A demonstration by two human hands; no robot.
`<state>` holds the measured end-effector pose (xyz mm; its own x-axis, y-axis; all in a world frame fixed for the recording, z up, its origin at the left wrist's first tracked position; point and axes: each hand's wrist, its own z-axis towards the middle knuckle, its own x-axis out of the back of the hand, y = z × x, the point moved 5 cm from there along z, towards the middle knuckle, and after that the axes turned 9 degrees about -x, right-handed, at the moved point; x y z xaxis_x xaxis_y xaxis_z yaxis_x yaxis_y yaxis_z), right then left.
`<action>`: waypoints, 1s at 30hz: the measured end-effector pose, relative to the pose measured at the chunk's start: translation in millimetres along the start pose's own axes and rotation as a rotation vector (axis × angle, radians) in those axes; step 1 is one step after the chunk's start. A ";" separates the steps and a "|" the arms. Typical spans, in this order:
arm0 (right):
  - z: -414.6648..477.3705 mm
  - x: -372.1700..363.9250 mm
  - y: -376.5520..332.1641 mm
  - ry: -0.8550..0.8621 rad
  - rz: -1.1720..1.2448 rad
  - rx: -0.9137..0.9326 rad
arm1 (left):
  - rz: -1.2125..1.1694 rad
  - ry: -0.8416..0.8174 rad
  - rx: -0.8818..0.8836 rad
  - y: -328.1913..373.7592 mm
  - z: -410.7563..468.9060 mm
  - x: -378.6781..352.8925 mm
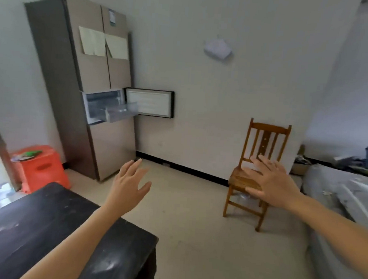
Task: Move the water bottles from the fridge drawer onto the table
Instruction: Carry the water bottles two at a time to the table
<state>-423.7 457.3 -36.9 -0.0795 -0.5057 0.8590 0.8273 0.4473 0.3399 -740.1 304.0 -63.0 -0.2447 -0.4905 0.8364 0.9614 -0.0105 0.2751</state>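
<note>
A tall beige fridge (105, 139) stands against the far wall on the left. Its small middle door (149, 102) is swung open to the right, and a clear plastic drawer (121, 111) is pulled out of the compartment. I cannot make out any bottles in the drawer from here. A dark black table (44, 227) fills the lower left, its top bare where visible. My left hand (128, 185) is raised above the table's far corner, fingers spread, holding nothing. My right hand (268, 183) is stretched out in front of the chair, fingers apart and empty.
A wooden chair (262, 144) stands by the wall at the right. An orange plastic stool (40, 167) sits left of the fridge, near a doorway. A grey covered bulk (345, 203) lies along the right edge. Bare floor (187, 204) lies between table, fridge and chair.
</note>
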 end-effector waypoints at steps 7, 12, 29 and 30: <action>-43.8 -44.8 104.3 0.038 -0.098 0.035 | -0.002 -0.012 -0.069 85.2 64.1 -57.5; -55.4 -81.8 188.4 0.097 -0.078 -0.006 | -0.053 -0.044 -0.071 157.8 110.7 -125.6; 108.7 -221.7 234.8 0.157 0.025 0.234 | -0.082 0.003 0.131 144.0 245.5 -235.6; 131.7 -225.2 231.2 0.181 0.013 0.252 | -0.073 0.026 0.143 130.9 259.4 -238.7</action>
<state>-287.7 771.8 -101.3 0.0487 -0.6119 0.7894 0.6617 0.6118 0.4334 -588.5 645.8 -103.7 -0.3079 -0.5150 0.8000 0.9131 0.0761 0.4005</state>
